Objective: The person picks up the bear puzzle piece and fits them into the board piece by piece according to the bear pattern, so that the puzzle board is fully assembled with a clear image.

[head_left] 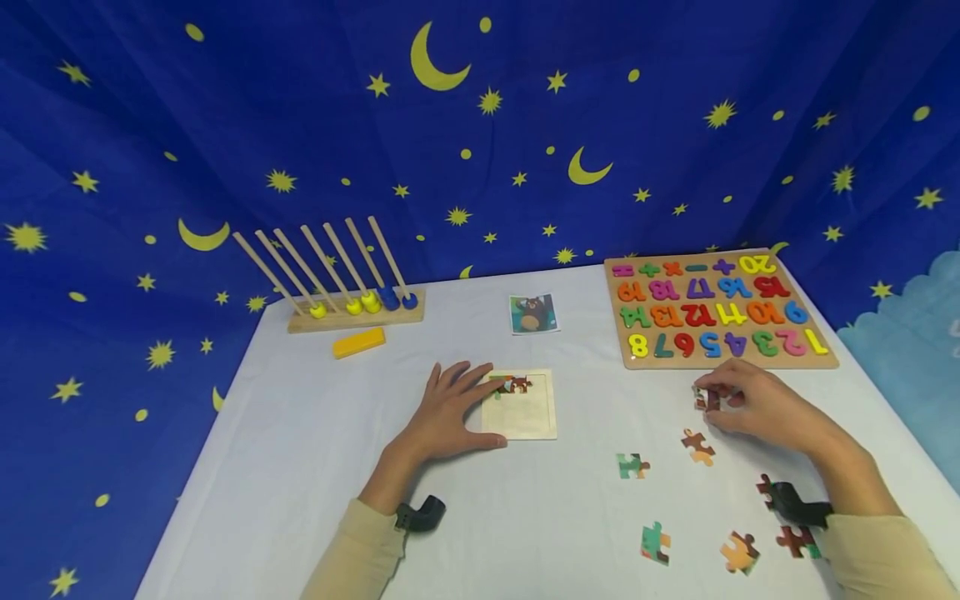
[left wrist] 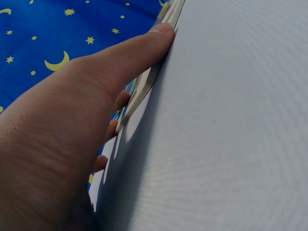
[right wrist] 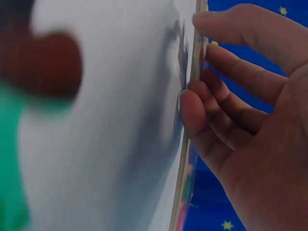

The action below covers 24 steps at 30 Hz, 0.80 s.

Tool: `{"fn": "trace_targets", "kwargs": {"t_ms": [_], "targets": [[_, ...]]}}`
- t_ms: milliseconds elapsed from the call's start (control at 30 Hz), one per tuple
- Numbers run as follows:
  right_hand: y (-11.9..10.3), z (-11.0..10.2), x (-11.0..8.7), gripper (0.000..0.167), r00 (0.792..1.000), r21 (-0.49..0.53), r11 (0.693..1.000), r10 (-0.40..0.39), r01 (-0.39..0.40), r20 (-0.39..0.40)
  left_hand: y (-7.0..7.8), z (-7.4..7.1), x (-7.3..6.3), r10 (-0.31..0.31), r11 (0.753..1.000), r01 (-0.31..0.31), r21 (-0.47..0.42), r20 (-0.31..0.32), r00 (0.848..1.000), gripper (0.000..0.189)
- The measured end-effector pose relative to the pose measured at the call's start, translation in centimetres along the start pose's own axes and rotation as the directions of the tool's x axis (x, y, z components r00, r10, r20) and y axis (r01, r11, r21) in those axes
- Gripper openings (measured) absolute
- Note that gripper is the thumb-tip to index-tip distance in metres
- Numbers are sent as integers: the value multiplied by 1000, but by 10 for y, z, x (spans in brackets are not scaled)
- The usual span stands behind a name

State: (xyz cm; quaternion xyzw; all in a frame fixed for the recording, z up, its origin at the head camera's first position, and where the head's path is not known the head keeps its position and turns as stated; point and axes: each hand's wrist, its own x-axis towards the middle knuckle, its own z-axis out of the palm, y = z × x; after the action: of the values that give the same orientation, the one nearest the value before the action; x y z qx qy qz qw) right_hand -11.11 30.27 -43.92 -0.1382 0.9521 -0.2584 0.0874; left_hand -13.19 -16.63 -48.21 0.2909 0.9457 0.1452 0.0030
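Observation:
My left hand [head_left: 447, 417] rests with fingers spread on the left side of a square wooden puzzle tray [head_left: 525, 419]. Its thumb lies along the tray's near edge, seen close up in the left wrist view beside the tray rim [left wrist: 149, 79]. Joined jigsaw pieces [head_left: 519, 384] with brown and green print sit along the tray's top, partly covered by fingertips. Off to the right, my right hand [head_left: 772, 407] pinches a brown jigsaw piece [head_left: 702, 398] between thumb and fingers, low over the white table. Curled fingers hide part of that piece.
Loose jigsaw pieces lie around the right forearm, among them a brown-orange piece [head_left: 698, 447] and a green one [head_left: 632, 466]. A bear picture card [head_left: 534, 314] lies behind the tray. Farther back stand a number board [head_left: 720, 364], a peg abacus [head_left: 405, 315] and a yellow block [head_left: 358, 342].

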Motion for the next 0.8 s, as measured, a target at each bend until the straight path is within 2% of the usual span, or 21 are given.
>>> {"fn": "trace_targets", "kwargs": {"t_ms": [333,567,800], "targets": [[-19,9,16,40,999,12,999,-52,52,9,0,-2,0,8,1000,-8,-8,-10,1000,92],[-33,17,27,41,999,42,998,-42,41,19,0,0,-1,-7,1000,7,9,18,1000,93],[-45,21,38,43,999,36,998,-49,48,17,0,-1,0,-5,1000,5,0,16,1000,92]]}}
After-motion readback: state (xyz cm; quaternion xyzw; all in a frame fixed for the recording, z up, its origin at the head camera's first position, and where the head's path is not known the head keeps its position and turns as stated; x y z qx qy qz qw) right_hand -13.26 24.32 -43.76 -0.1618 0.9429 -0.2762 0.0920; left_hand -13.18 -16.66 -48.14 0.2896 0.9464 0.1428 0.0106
